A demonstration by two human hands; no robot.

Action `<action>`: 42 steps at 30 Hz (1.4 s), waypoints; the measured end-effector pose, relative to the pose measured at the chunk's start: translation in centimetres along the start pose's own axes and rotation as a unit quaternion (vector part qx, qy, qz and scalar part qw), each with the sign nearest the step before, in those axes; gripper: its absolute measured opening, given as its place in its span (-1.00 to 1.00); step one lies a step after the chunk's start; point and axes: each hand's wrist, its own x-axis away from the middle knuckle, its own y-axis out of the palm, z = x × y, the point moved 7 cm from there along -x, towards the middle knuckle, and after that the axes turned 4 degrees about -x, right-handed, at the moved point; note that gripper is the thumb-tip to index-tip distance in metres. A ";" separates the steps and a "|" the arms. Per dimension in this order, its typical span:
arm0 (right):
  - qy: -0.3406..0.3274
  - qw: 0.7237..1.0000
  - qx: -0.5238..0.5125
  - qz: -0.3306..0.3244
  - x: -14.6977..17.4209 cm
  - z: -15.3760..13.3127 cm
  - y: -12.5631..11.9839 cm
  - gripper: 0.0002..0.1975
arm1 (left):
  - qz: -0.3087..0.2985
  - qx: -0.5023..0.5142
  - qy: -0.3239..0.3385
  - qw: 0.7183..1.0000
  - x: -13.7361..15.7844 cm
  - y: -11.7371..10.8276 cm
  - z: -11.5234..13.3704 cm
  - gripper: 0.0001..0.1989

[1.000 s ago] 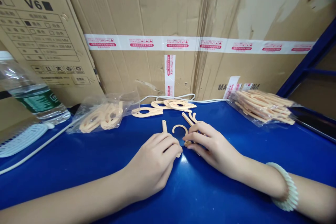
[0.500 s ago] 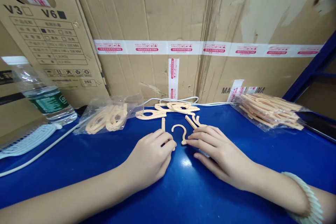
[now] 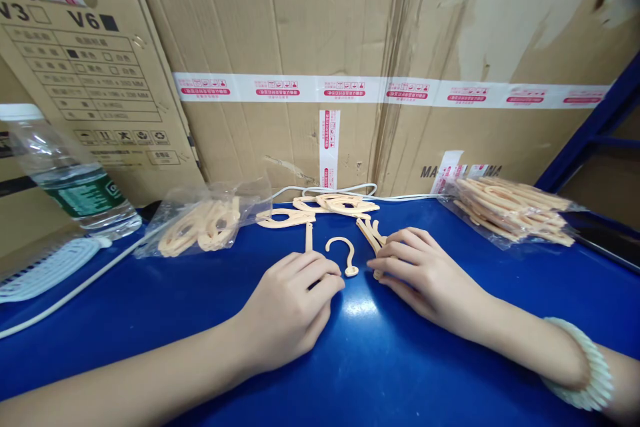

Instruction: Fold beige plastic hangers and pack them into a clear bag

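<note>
A peach plastic hanger hook (image 3: 341,255) lies flat between my two hands, with its round base toward me. My left hand (image 3: 295,303) is closed over a straight hanger arm (image 3: 309,237), whose upper end sticks out beyond the fingers. To the right of the hook, my right hand (image 3: 425,273) has its fingers bent round another hanger arm (image 3: 368,237), and the lower end of that piece shows by the fingertips. Curved peach pieces stand out just behind the right fingers, partly hidden by them.
Folded peach hangers (image 3: 345,205) lie at the back of the blue table (image 3: 350,373). Bagged hangers sit left (image 3: 200,223) and right (image 3: 510,210). A water bottle (image 3: 85,190), a pale hairbrush (image 3: 55,270) and a white cable (image 3: 75,297) are at left. Cardboard boxes (image 3: 280,140) stand behind.
My right hand has moved off the hook's base, slightly to the right, and its fingers have drawn in on the hanger arm. My left fingertips have shifted a little to the right.
</note>
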 end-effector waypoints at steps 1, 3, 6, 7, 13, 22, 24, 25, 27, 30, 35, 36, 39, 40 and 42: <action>0.014 1.000 -0.016 0.002 0.0 0.5 -0.4 -0.78 | 0.001 -0.001 0.000 1.000 0.0 0.0 0.0 -0.80; 0.043 0.998 -0.042 0.003 0.0 1.7 -1.2 -0.74 | 0.003 -0.003 0.001 1.000 0.1 0.0 0.0 -0.79; 0.054 0.995 -0.065 -0.046 0.1 3.2 -1.6 -0.76 | 0.002 -0.001 0.000 1.000 0.2 0.0 0.0 -0.80; 0.052 0.993 -0.074 -0.071 0.1 3.4 -1.4 -0.78 | 0.002 0.001 -0.001 1.000 0.2 0.0 -0.1 -0.80; 0.066 0.987 -0.099 -0.109 0.4 4.2 -0.4 -0.79 | -0.003 0.004 -0.007 1.000 0.1 0.1 -0.2 -0.81; 0.083 0.988 -0.093 -0.093 0.4 4.8 -0.7 -0.79 | 0.011 -0.005 -0.002 1.000 0.0 -0.2 0.0 -0.82; 0.080 0.990 -0.087 -0.072 0.2 4.7 -1.2 -0.80 | 0.014 -0.006 0.000 1.000 0.1 -0.2 0.0 -0.82; 0.080 0.992 -0.083 -0.057 0.2 4.7 -1.6 -0.80 | 0.016 -0.009 0.002 1.000 0.1 -0.2 0.0 -0.82; 0.079 0.994 -0.074 -0.026 0.0 4.7 -2.2 -0.81 | 0.025 -0.013 0.008 1.000 0.1 -0.3 0.2 -0.81; 0.079 0.995 -0.065 0.006 -0.5 5.4 -2.8 -0.82 | 0.031 0.001 0.031 0.999 0.0 -0.5 0.6 -0.81; 0.117 0.991 -0.069 0.010 -3.2 8.7 -2.3 -0.83 | 0.036 0.034 0.071 0.996 -0.1 -0.8 1.3 -0.79; 0.126 0.989 -0.072 0.002 -4.0 9.4 -2.0 -0.82 | 0.036 0.036 0.079 0.996 -0.1 -0.9 1.4 -0.78; 0.131 0.986 -0.094 -0.029 -6.2 11.3 -0.8 -0.76 | 0.036 0.037 0.109 0.993 0.0 -1.0 1.9 -0.79; 0.127 0.986 -0.103 -0.041 -6.9 11.7 -0.4 -0.74 | 0.035 0.037 0.117 0.992 0.0 -1.0 2.0 -0.79; 0.112 0.984 -0.121 -0.069 -7.9 12.3 0.6 -0.70 | 0.031 0.037 0.128 0.991 0.0 -1.0 2.2 -0.79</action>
